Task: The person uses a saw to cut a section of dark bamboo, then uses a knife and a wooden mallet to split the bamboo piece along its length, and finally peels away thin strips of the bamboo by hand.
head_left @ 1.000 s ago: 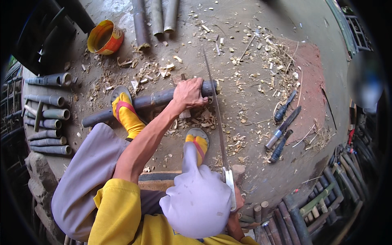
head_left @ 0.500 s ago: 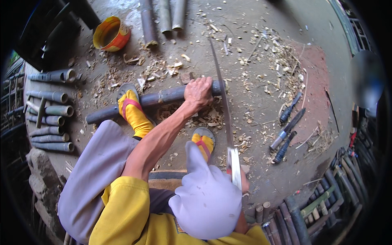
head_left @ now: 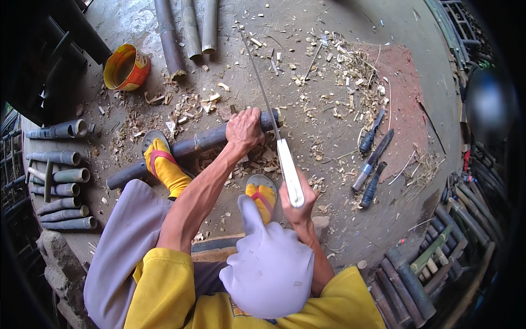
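Note:
A dark bamboo pole [head_left: 204,142] lies slantwise on the ground. My left hand [head_left: 245,130] is closed around it near its right end, pressing from above. Across that end, just right of my left hand, runs the long thin blade of a handsaw [head_left: 263,90]. My right hand [head_left: 299,202] grips the saw's white handle, its fingers partly hidden behind it. One foot in a yellow sock and sandal [head_left: 164,164] rests against the pole farther left; the other foot [head_left: 261,197] stands nearer to me.
Short bamboo pieces [head_left: 68,189] are stacked at left. Beyond them stands a yellow-red bucket [head_left: 126,68]; longer bamboo lengths [head_left: 210,30] lie at the far side. Chisels [head_left: 373,183] and a knife [head_left: 379,153] lie at right beside wood chips [head_left: 350,71]. More bamboo [head_left: 405,282] is piled near right.
My right hand has pushed forward, away from me, sliding the saw across the pole's end. My left hand keeps its grip on the pole. The whole view has shifted slightly.

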{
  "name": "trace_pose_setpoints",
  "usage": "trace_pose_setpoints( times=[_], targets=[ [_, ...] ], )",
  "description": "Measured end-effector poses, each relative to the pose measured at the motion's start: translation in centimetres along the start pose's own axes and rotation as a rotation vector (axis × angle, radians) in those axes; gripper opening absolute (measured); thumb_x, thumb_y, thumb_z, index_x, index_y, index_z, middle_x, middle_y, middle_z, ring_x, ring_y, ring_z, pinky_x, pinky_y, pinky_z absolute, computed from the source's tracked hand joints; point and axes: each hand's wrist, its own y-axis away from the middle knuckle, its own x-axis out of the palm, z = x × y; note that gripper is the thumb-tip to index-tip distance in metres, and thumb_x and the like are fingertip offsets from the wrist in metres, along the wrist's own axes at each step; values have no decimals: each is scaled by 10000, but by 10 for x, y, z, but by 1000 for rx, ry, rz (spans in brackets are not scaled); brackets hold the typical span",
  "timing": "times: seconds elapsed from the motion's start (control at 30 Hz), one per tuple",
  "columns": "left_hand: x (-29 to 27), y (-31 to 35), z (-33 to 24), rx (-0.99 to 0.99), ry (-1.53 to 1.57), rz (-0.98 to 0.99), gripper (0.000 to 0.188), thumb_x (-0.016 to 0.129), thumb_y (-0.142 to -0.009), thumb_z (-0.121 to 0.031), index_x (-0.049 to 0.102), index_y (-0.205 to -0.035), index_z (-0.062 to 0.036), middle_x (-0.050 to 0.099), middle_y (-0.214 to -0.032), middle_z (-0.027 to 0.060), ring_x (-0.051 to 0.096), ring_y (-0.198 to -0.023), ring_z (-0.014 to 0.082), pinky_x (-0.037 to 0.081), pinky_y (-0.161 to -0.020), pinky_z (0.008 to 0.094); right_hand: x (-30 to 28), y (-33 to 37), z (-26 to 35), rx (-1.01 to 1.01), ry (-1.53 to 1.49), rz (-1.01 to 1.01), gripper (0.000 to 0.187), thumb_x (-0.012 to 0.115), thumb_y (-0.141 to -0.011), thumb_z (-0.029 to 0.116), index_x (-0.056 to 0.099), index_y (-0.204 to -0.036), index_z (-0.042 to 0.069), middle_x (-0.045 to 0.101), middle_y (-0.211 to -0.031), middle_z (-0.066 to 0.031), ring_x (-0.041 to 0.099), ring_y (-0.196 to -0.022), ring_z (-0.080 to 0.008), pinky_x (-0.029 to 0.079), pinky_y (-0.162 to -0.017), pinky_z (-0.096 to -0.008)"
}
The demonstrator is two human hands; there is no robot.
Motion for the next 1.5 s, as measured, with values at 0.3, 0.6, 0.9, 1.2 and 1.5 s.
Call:
trace_pose_setpoints(
  times=[0.3, 0.6, 0.9, 1.2, 1.5],
  targets=[
    [-24, -1, 7, 7, 9, 83, 572, 761, -575, -244, 533, -1067, -63, 597, -1040, 118, 573, -1032, 276, 447, -885, 405, -86, 35, -10, -230, 255, -197, 558, 636, -685, -46, 517, -1226, -114, 627, -1103, -259, 688, -679, -264, 544, -608, -318],
    [-36, 92, 68, -371, -207, 18, 687, 716, -688, -132, 388, -1290, -80, 474, -1236, 139, 407, -1232, 304, 274, -1049, 452, -68, -89, -173, -223, 744, -242, 807, 720, -609, -24, 422, -1359, -5, 674, -1001, -154, 651, -828, -258, 537, -743, -363],
    [-56, 71, 69, -46, 196, -38, 518, 713, -590, -2, 527, -1073, -5, 562, -1018, 186, 532, -992, 371, 436, -875, 428, -84, -55, -182, -196, 606, -187, 587, 659, -704, 36, 535, -1277, 77, 620, -1010, -175, 544, -1015, -323, 415, -914, -419],
    [-41, 79, 97, 18, 244, -112, 647, 784, -588, -81, 545, -1187, -24, 561, -1092, 169, 552, -1020, 346, 445, -910, 395, -183, -33, -275, 198, 814, -384, 421, 607, -837, 160, 531, -1227, 21, 576, -1075, -248, 510, -1054, -376, 408, -907, -458],
    [-35, 72, 78, -15, 309, -58, 665, 775, -585, -73, 538, -1205, -26, 559, -1112, 165, 544, -1054, 340, 441, -926, 387, -166, -135, -273, 470, 624, -242, 533, 551, -867, 412, 470, -1283, 90, 624, -1056, -258, 586, -991, -450, 445, -860, -499]
  ],
)
